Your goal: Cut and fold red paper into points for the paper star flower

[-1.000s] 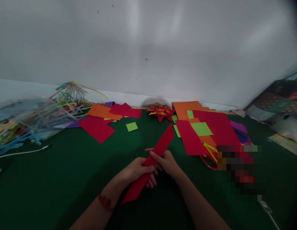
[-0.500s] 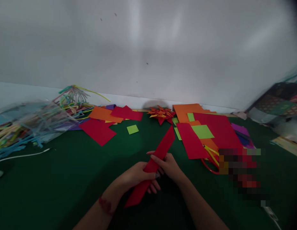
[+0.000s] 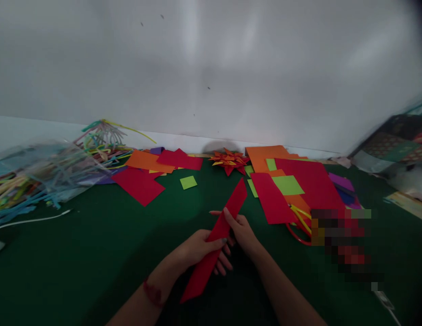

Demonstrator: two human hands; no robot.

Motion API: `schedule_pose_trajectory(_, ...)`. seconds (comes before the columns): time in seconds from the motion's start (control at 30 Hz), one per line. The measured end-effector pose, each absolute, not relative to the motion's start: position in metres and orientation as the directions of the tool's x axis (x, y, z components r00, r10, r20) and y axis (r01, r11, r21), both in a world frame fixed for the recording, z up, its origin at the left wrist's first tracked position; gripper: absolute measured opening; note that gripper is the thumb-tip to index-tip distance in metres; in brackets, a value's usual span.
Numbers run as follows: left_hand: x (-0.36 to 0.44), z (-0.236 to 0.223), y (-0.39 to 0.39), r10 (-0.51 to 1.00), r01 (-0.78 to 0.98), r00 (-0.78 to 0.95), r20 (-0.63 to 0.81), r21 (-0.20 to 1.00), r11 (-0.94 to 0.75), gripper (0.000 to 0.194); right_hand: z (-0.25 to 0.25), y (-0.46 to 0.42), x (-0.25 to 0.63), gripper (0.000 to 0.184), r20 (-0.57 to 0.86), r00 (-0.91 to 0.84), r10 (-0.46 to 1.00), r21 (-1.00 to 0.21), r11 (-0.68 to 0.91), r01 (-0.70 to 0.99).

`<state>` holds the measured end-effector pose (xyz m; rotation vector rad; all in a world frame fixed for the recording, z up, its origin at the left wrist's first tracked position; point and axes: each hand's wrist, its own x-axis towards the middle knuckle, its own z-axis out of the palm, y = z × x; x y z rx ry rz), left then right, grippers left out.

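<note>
A long, narrow strip of folded red paper (image 3: 201,274) slants from the lower left up to the right above the green table. Around its middle is my left hand (image 3: 200,248), thumb on top and fingers beneath it. Just above, my right hand (image 3: 241,231) pinches the strip with its thumb on the upper face and fingers underneath. The undersides of the paper and some fingers are hidden. Beyond its upper tip sits a spiky red and orange folded-paper flower (image 3: 229,160).
Red paper sheets (image 3: 270,199) and a lime green sheet (image 3: 288,185) lie right, beside yellow-handled scissors (image 3: 302,218). A small green square (image 3: 188,182) and another red sheet (image 3: 139,186) lie left. Pipe cleaners in a clear bag (image 3: 57,167) stand far left. A white wall (image 3: 211,68) rises behind.
My right thumb has slid up along the strip. The paper's lower end has shifted slightly down and to the right, while both hands keep hold of it.
</note>
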<state>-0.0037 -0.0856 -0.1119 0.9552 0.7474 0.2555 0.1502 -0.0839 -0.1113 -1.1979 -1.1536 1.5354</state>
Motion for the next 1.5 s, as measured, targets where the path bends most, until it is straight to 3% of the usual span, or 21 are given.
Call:
schedule_pose_trajectory(0.27,-0.006,-0.113,-0.084,0.461,0.146,0.756,-0.464,0.806,0.573,0.030,-0.115,-0.078,0.158,0.064,-0.135,-0.016,0.991,-0.982,-0.136,-0.128)
schedule_pose_trajectory(0.8,-0.004,-0.116,-0.086,0.434,0.212,0.758,-0.486,0.814,0.541,0.030,-0.117,-0.072,0.165,0.056,-0.224,0.274,0.935,-0.957,-0.158,-0.243)
schedule_pose_trajectory(1.03,-0.003,-0.114,-0.087,0.425,0.204,0.762,-0.488,0.805,0.557,0.028,-0.115,-0.074,0.165,0.053,-0.173,0.237,0.956,-0.968,-0.120,-0.221)
schedule_pose_trajectory(1.3,-0.003,-0.114,-0.086,0.437,0.176,0.768,-0.469,0.810,0.559,0.029,-0.117,-0.077,0.162,0.047,-0.166,0.130,0.978,-0.938,-0.116,-0.328)
schedule_pose_trajectory(1.5,-0.001,-0.114,-0.087,0.509,0.130,0.729,-0.457,0.824,0.552,0.030,-0.118,-0.076,0.155,0.042,-0.160,0.042,0.986,-0.971,-0.150,-0.186)
